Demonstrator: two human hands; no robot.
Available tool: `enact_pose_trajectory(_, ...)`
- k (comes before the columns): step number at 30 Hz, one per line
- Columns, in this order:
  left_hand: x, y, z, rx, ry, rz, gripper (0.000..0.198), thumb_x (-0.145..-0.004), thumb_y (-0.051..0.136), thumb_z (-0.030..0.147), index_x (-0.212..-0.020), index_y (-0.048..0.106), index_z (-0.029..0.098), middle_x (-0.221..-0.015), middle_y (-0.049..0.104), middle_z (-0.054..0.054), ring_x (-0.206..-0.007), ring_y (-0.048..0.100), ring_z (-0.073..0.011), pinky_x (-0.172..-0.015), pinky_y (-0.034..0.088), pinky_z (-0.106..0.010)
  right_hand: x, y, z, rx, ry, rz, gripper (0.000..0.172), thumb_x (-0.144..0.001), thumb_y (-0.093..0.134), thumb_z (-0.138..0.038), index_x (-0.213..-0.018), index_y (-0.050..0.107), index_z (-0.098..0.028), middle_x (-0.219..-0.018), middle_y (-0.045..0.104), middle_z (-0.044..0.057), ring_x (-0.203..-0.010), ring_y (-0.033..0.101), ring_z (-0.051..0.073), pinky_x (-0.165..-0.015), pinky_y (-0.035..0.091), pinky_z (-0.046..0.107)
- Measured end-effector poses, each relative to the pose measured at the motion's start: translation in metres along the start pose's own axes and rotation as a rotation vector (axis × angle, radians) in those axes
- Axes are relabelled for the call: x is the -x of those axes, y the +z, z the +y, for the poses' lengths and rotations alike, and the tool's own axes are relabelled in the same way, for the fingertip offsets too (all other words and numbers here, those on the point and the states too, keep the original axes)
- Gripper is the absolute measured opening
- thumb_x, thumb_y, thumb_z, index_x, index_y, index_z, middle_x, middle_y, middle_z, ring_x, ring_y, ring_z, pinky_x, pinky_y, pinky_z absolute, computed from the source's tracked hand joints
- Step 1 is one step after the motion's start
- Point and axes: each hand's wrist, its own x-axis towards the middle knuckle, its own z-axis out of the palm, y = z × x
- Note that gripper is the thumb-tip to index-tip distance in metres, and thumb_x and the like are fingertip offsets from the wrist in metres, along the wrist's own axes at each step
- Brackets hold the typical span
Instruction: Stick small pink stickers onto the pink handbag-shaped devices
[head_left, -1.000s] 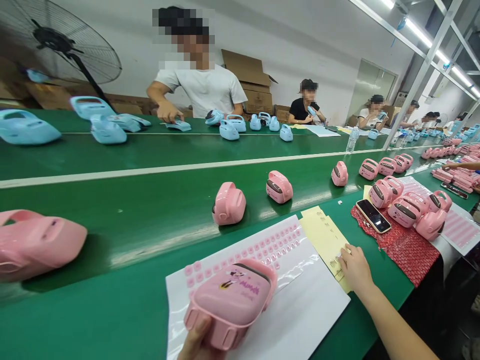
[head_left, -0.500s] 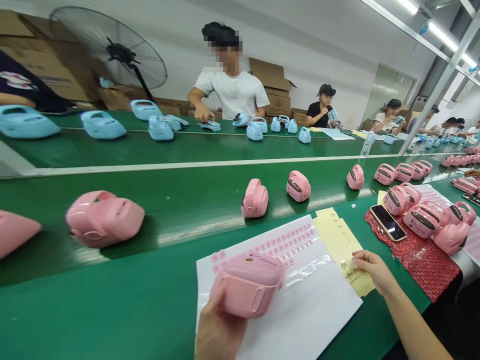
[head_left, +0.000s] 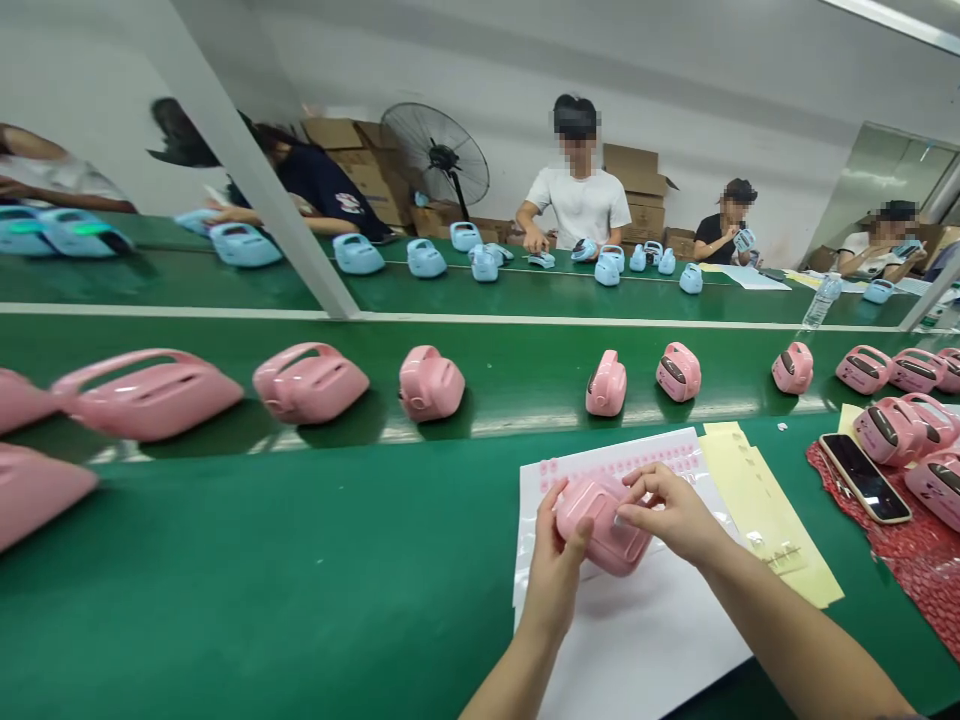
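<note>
One glossy pink case (head_left: 587, 497) shows in the head view, held over a white sheet (head_left: 630, 640) with small pink stickers (head_left: 681, 464), which lies on the green bench (head_left: 300, 580). The left hand (head_left: 556, 560) grasps the case from its left side, thumb across the near face. The right hand (head_left: 675, 515) is at the other side, fingers bent and tips close together by that face; whether they pinch something small, I cannot tell. A yellow sheet (head_left: 784, 510) lies just beside the white one.

The case is probably light, a stiff shell, with a sheen that could make it slippery and easy to scratch. Its rounded side walls look like the best hold, fingers spread, leaving the near face uncovered.
</note>
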Motion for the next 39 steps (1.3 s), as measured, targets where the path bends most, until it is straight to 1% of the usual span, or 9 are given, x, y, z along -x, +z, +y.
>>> enact_pose_trajectory(6, 0.002, -0.001, -0.002, 0.016, 0.021, 0.016, 0.072, -0.062, 0.068, 0.051, -0.123, 0.042, 0.024, -0.135, 0.041, -0.011, -0.119, 0.044, -0.0316, -0.093, 0.041, -0.043, 0.001, 0.003, 0.004, 0.025, 0.035, 0.015, 0.003, -0.063, 0.066, -0.019, -0.061, 0.064, -0.018, -0.091, 0.054, 0.005, -0.099, 0.053, 0.022, -0.075, 0.045, 0.031)
enact_pose_trajectory(13, 0.005, 0.003, 0.002, 0.045, -0.014, 0.054, 0.074, -0.059, 0.07, 0.053, -0.121, 0.042, 0.024, -0.133, 0.043, -0.012, -0.113, 0.05, -0.03, -0.084, 0.047, -0.038, 0.002, 0.011, 0.012, 0.034, -0.006, 0.084, 0.005, -0.064, 0.065, -0.022, -0.061, 0.064, -0.019, -0.092, 0.054, 0.005, -0.1, 0.052, 0.022, -0.075, 0.046, 0.031)
enact_pose_trajectory(16, 0.006, 0.005, 0.006, 0.054, -0.039, 0.05, 0.076, -0.059, 0.069, 0.055, -0.122, 0.04, 0.024, -0.128, 0.047, -0.012, -0.106, 0.054, -0.0291, -0.08, 0.049, -0.037, 0.005, 0.018, 0.018, 0.088, -0.128, 0.151, 0.005, -0.068, 0.062, -0.022, -0.063, 0.063, -0.02, -0.093, 0.053, 0.006, -0.097, 0.053, 0.021, -0.075, 0.047, 0.033)
enact_pose_trajectory(19, 0.007, 0.006, 0.009, 0.049, -0.06, 0.059, 0.075, -0.059, 0.068, 0.055, -0.122, 0.04, 0.025, -0.122, 0.052, -0.011, -0.099, 0.059, -0.0281, -0.074, 0.051, -0.036, 0.009, 0.024, 0.025, 0.203, -0.367, 0.234, 0.009, -0.074, 0.057, -0.022, -0.068, 0.065, -0.021, -0.097, 0.053, 0.008, -0.093, 0.053, 0.022, -0.076, 0.047, 0.036)
enact_pose_trajectory(22, 0.007, 0.006, 0.009, 0.05, -0.059, 0.064, 0.075, -0.06, 0.068, 0.055, -0.123, 0.038, 0.027, -0.124, 0.051, -0.011, -0.099, 0.059, -0.028, -0.073, 0.051, -0.036, 0.011, 0.027, 0.031, 0.229, -0.494, 0.24, 0.014, -0.077, 0.054, -0.023, -0.07, 0.066, -0.023, -0.098, 0.054, 0.008, -0.091, 0.053, 0.021, -0.077, 0.047, 0.037)
enact_pose_trajectory(28, 0.009, 0.005, 0.006, 0.016, -0.043, 0.053, 0.072, -0.061, 0.068, 0.052, -0.121, 0.04, 0.025, -0.128, 0.046, -0.011, -0.112, 0.05, -0.0303, -0.086, 0.046, -0.04, 0.014, 0.026, 0.034, 0.034, -0.3, 0.257, 0.008, -0.073, 0.059, -0.023, -0.067, 0.064, -0.021, -0.089, 0.051, 0.006, -0.089, 0.055, 0.02, -0.072, 0.051, 0.032)
enact_pose_trajectory(30, 0.009, 0.005, 0.004, 0.003, -0.033, 0.049, 0.071, -0.062, 0.068, 0.051, -0.121, 0.04, 0.025, -0.126, 0.047, -0.011, -0.111, 0.051, -0.0299, -0.086, 0.046, -0.04, 0.015, 0.026, 0.035, 0.069, -0.329, 0.273, 0.009, -0.074, 0.058, -0.022, -0.068, 0.064, -0.022, -0.09, 0.051, 0.006, -0.089, 0.054, 0.02, -0.074, 0.051, 0.033)
enact_pose_trajectory(34, 0.009, 0.005, 0.001, -0.033, 0.01, 0.094, 0.07, -0.059, 0.069, 0.052, -0.118, 0.042, 0.025, -0.125, 0.047, -0.011, -0.111, 0.05, -0.0302, -0.084, 0.046, -0.038, 0.014, 0.025, 0.035, 0.215, -0.484, 0.304, 0.016, -0.079, 0.051, -0.019, -0.07, 0.064, -0.022, -0.092, 0.052, 0.007, -0.084, 0.054, 0.018, -0.074, 0.05, 0.035)
enact_pose_trajectory(39, 0.011, 0.005, -0.002, -0.081, 0.094, 0.139, 0.07, -0.057, 0.071, 0.051, -0.116, 0.042, 0.026, -0.119, 0.048, -0.009, -0.105, 0.051, -0.0282, -0.08, 0.046, -0.035, 0.018, 0.028, 0.037, 0.284, -0.52, 0.335, 0.015, -0.078, 0.051, -0.018, -0.069, 0.063, -0.022, -0.087, 0.052, 0.007, -0.081, 0.054, 0.018, -0.069, 0.051, 0.034)
